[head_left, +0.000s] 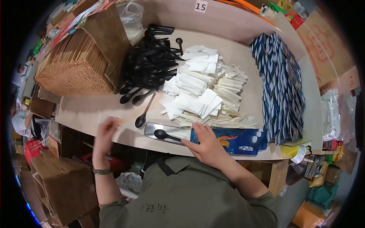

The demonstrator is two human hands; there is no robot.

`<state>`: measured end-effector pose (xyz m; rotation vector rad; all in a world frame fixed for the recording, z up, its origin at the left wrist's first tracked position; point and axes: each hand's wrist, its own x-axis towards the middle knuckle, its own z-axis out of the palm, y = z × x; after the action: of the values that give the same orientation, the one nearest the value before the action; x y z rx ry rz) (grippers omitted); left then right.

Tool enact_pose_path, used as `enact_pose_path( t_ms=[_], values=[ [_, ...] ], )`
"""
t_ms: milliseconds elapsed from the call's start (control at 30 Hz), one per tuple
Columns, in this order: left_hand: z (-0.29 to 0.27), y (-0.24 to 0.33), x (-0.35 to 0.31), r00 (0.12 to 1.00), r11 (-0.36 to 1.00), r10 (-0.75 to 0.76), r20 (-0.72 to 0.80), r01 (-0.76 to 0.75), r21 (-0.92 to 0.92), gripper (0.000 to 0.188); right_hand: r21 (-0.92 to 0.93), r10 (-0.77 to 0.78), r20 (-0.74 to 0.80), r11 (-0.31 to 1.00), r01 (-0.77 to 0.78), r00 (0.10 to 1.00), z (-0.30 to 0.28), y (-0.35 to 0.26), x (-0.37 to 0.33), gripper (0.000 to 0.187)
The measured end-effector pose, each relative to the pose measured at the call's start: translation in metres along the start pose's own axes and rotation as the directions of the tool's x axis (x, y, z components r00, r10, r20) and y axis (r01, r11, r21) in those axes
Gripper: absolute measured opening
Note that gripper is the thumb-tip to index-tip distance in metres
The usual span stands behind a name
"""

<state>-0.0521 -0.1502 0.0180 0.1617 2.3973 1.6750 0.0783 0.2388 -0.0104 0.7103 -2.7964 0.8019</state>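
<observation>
Bundled sticks (74,70) sit at the tabletop's (81,112) left end, heaped spoons (146,62) right of them, napkins (195,83) next, stacked pouches (281,91) along the right edge. At the front edge, before the napkins, flat pouches (247,142) lie right of a single spoon (161,134), seemingly in a tray (149,130).

Across the 1 worktop (83,114) I count 2 hands, the left hand (108,129) and the right hand (207,144). There's 1 black spoon (161,134) by the right, 1 stray spoon (141,121) at the near side of 1 black spoon heap (148,62). White pieces (197,83), brown sticks (74,70) and blue pouches (279,91) are packed too densely to number.
</observation>
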Motion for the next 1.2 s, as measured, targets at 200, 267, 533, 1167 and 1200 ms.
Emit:
enact_pose_path(
  t_ms=[200, 267, 533, 1167, 1200],
  values=[
    [0.05, 0.027, 0.013, 0.951, 0.911, 0.0, 0.31, -0.128, 0.392, 0.014, 0.013, 0.028, 0.025, 1.0, -0.029, 0.999, -0.003, 0.005, 0.003, 0.037],
    [0.039, 0.016, 0.002, 0.959, 0.908, 0.073, 0.273, -0.177, 0.38, 0.021, -0.007, -0.069, -0.024, 0.998, 0.069, 0.997, -0.007, -0.004, 0.008, 0.037],
    [0.166, 0.028, -0.011, 0.95, 0.851, 0.262, 0.17, -0.311, 0.423, 0.035, -0.037, -0.037, -0.055, 0.999, 0.035, 0.998, -0.003, -0.004, -0.003, 0.056],
    [0.231, 0.005, 0.006, 0.823, 0.906, 0.018, 0.568, 0.226, -0.357, 0.044, -0.021, -0.042, -0.03, 0.999, 0.041, 0.999, 0.0, 0.004, 0.003, 0.048],
    [0.221, 0.02, 0.007, 0.777, 0.862, -0.07, 0.625, 0.363, -0.354, 0.044, -0.035, -0.036, -0.056, 0.999, 0.034, 0.998, 0.0, 0.004, 0.002, 0.048]
  ],
)
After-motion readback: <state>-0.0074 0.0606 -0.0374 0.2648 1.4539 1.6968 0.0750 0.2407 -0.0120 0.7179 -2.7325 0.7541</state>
